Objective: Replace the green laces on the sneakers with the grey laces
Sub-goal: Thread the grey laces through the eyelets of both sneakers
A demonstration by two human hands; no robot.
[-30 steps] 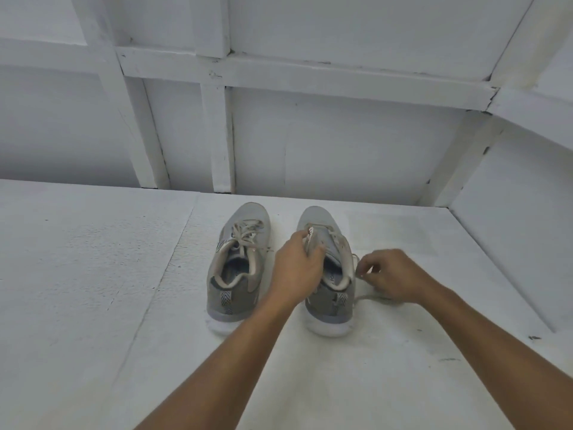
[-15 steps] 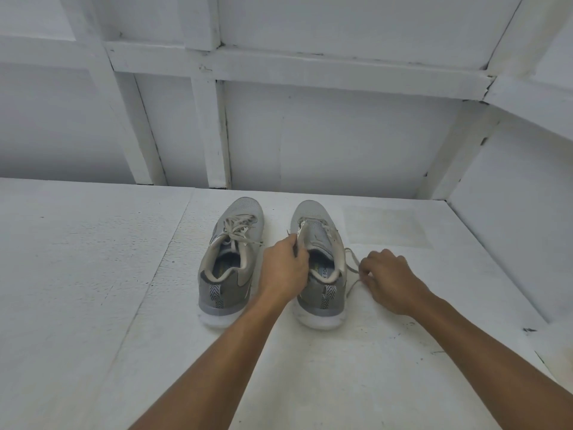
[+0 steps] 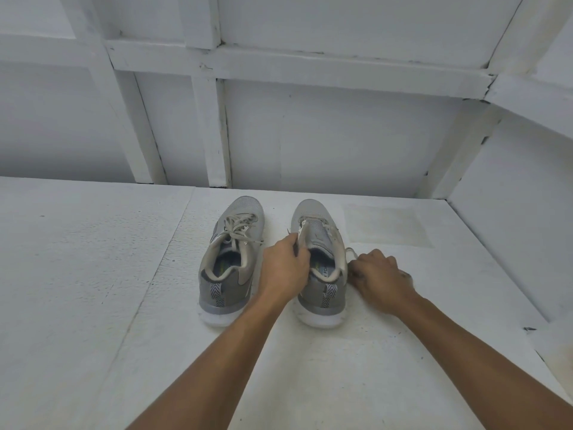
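Two grey sneakers stand side by side on the white table (image 3: 93,290), heels toward me. The left sneaker (image 3: 231,262) has a pale grey lace tied over its tongue. The right sneaker (image 3: 322,265) has its tongue showing and only a loose lace (image 3: 350,251) at its right side. My left hand (image 3: 283,268) grips the right sneaker's left collar edge, fingers curled. My right hand (image 3: 379,276) lies just right of that shoe, fingers curled around the loose lace. No green lace is visible.
White panelled walls (image 3: 325,135) with wooden battens close the table at the back and on the right. A faint square stain (image 3: 387,225) marks the table right of the shoes.
My right hand has slid nearer the shoe's side. The left hand stays on the right sneaker's collar. The view shifted slightly.
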